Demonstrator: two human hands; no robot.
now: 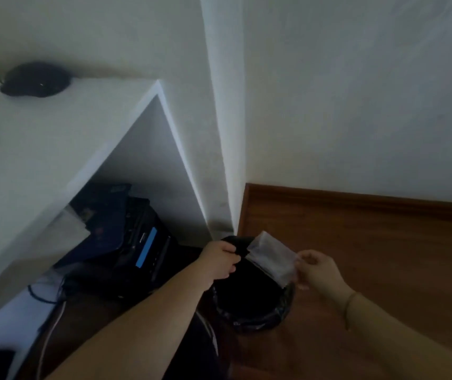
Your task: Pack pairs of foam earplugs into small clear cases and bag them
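Note:
A small clear plastic bag (270,256) hangs in the air above a black bin (255,305) lined with a black plastic bag. My right hand (319,270) pinches the clear bag's right edge. My left hand (219,260) reaches over the bin's left rim with curled fingers gripping something dark, seemingly the black liner's edge beside the clear bag's left end. The picture is blurred and I cannot see what is inside the clear bag. No earplugs or cases show.
A white desk (41,160) fills the left, with a black mouse (35,79) on top. Under it sits a dark device (137,250) with a blue strip, plus cables (44,297). White walls meet in a corner behind the bin. Brown wooden floor (370,256) spreads right.

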